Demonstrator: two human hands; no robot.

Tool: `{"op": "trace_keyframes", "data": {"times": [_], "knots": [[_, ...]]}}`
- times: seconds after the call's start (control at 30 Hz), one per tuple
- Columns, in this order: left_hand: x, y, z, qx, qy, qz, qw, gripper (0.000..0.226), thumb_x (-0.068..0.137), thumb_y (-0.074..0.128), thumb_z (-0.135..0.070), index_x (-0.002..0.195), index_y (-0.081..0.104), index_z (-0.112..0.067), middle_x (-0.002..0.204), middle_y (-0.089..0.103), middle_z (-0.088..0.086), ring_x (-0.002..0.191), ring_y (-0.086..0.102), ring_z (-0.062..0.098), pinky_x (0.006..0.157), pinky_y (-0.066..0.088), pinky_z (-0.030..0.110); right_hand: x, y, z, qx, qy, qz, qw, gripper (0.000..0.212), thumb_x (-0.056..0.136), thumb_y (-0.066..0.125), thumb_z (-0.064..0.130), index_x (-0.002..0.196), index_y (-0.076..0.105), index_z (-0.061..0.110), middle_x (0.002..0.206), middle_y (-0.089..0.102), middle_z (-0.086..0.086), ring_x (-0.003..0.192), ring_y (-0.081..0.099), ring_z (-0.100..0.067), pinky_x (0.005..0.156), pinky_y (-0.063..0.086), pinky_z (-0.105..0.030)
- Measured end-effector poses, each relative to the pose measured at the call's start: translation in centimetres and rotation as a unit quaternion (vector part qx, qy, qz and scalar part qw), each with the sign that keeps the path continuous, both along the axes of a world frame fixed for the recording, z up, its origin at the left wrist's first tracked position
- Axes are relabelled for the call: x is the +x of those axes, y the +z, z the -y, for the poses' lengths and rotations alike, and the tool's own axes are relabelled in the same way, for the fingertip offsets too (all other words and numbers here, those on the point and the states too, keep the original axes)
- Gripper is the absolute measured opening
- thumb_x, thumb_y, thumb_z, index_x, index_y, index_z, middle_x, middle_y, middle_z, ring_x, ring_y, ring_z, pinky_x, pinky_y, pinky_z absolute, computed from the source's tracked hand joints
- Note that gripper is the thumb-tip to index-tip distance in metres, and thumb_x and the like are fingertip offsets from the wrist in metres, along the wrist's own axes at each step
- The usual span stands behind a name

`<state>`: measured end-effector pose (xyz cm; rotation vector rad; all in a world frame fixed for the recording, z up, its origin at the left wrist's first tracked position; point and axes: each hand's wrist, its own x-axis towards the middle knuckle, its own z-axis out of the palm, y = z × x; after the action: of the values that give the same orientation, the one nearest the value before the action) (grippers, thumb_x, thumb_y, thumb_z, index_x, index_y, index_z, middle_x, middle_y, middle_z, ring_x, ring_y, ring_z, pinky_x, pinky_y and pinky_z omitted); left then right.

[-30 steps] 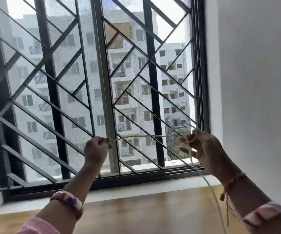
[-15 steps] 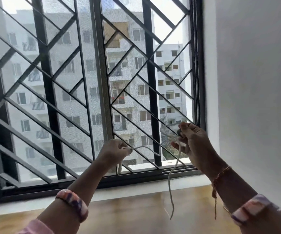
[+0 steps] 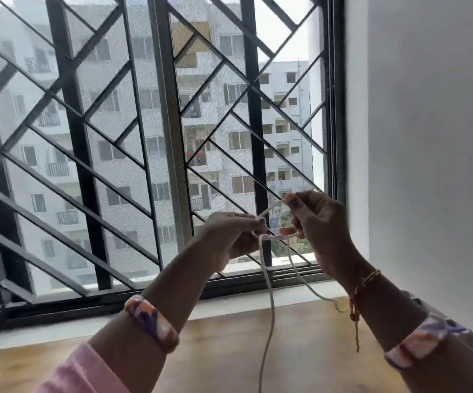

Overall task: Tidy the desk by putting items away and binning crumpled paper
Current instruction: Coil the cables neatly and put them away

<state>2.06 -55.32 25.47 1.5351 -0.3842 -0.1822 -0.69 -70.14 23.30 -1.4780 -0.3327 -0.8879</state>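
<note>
A thin white cable [image 3: 269, 302] is held up in front of the window, above the wooden desk [image 3: 229, 350]. My left hand [image 3: 229, 236] pinches it with curled fingers at one point. My right hand [image 3: 320, 225] grips a small loop of it just to the right, fingers curled round the strands. The two hands almost touch. Two lengths of the cable hang down from the hands toward the desk; one runs out of view at the bottom.
A barred window with a black metal grille [image 3: 150, 154] fills the view ahead, with a white sill [image 3: 258, 303] below it. A white wall [image 3: 428, 137] stands close on the right.
My hands have come together from well apart. The stretched cable between them has shortened into a small loop at my right hand, and the loose ends hang lower.
</note>
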Motion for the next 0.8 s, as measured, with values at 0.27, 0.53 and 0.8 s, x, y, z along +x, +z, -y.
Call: {"op": "trace_keyframes", "data": {"times": [0.27, 0.53, 0.8], "knots": [[1.6, 1.3, -1.6, -0.106, 0.017, -0.031, 0.994, 0.01, 0.079, 0.056, 0.005, 0.082, 0.061, -0.003, 0.063, 0.053, 0.004, 0.037, 0.044, 0.004, 0.032, 0.035, 0.013, 0.7, -0.5, 1.6, -0.289, -0.176, 0.115, 0.934, 0.017, 0.08, 0.069, 0.029, 0.076, 0.073, 0.013, 0.058, 0.067, 0.005, 0.052, 0.059, -0.002, 0.047, 0.044, -0.012], [2.8, 2.1, -2.5, 0.408, 0.108, 0.498, 0.758, 0.024, 0.078, 0.07, -0.031, 0.071, 0.062, -0.008, 0.057, 0.052, -0.006, 0.046, 0.045, 0.003, 0.044, 0.035, 0.008, 2.3, -1.0, 4.1, -0.486, -0.231, 0.113, 0.835, 0.061, 0.083, 0.039, 0.063, 0.069, 0.063, 0.009, 0.056, 0.052, 0.004, 0.047, 0.048, -0.011, 0.046, 0.046, -0.028], [4.6, 1.9, -2.6, 0.398, 0.262, 0.643, 0.6, 0.021, 0.086, 0.06, 0.001, 0.106, 0.062, -0.001, 0.097, 0.066, 0.015, 0.086, 0.067, 0.026, 0.073, 0.051, 0.024, 2.3, 0.2, 5.5, -0.405, -0.229, 0.041, 0.884, 0.037, 0.082, 0.065, 0.032, 0.06, 0.064, 0.002, 0.044, 0.043, 0.013, 0.034, 0.041, -0.002, 0.045, 0.036, -0.014]]}}
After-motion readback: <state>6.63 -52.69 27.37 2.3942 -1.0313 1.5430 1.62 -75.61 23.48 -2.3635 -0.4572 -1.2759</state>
